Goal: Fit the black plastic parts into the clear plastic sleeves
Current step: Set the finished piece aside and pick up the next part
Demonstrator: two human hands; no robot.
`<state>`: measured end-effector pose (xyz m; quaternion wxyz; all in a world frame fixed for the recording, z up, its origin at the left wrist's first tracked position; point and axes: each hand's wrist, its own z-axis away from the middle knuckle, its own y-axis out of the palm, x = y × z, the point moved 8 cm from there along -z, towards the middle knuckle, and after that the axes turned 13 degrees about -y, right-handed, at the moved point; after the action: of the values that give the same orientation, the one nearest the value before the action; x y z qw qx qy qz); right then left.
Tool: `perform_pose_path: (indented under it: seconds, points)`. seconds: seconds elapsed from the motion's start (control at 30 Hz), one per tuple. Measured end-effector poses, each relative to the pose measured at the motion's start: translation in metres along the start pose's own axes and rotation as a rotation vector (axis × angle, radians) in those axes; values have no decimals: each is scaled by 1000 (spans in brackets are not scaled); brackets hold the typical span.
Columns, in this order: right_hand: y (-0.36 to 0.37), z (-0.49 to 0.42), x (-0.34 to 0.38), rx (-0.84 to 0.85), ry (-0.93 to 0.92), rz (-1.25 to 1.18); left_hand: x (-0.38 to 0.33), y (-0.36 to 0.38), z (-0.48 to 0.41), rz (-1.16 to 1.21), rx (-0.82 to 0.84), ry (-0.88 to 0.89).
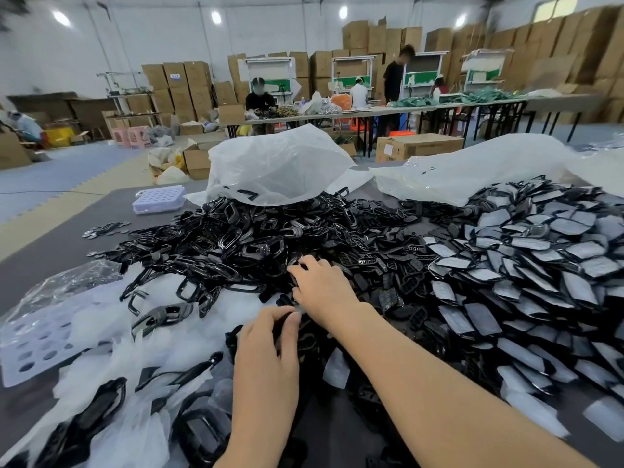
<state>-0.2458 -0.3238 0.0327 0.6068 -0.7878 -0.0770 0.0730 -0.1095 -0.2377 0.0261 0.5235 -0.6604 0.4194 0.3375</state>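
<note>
Nearest the camera, the right forearm runs up from the lower right corner to the right hand (322,288), which lies palm down on the near edge of the pile of loose black parts (243,241). Its fingertips are bent down into the pieces, but whether they have closed on one cannot be told. Just beside it and closer in, the left hand (266,352) has its fingers and thumb curled round a black part (281,327), pinching it at the fingertips, almost touching the right thumb. A small clear scrap shows between the two hands; what it is cannot be made out. To the left of the left hand, clear sleeves (101,336) lie in a loose milky drift on the grey table (44,244), with several black frames lying on and among them. A white perforated tray (32,346) sits at the left edge, and another tray (158,199) lies farther back. To the right of both hands spreads a heap of sleeved parts (526,265), well apart from the left hand. Behind the pile stand a crumpled plastic bag (277,163) and a second bag (472,170). Farther off, people work at a long table (388,111) before stacked cardboard boxes (182,86).
</note>
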Motion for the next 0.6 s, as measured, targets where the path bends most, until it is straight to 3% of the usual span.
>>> perform_pose_path:
  seconds: [0.13, 0.2, 0.33, 0.4, 0.5, 0.6]
  points:
    - [-2, 6, 7, -18, -119, 182, -7, -4, 3, 117, 0, 21]
    - [-17, 20, 5, -144, -100, 64, -11, -5, 4, 155, 2, 35]
    - [-53, 70, -23, -524, 222, -535, -16, -1, 8, 178, 54, 41]
    - [-53, 96, -36, -665, 371, -985, -20, 2, 10, 188, 81, 45]
    - [-43, 127, -43, -793, 523, -1714, -20, 6, 10, 228, 112, 21]
    - [-36, 148, -46, -847, 558, -2098, -16, 8, 10, 282, 137, -36]
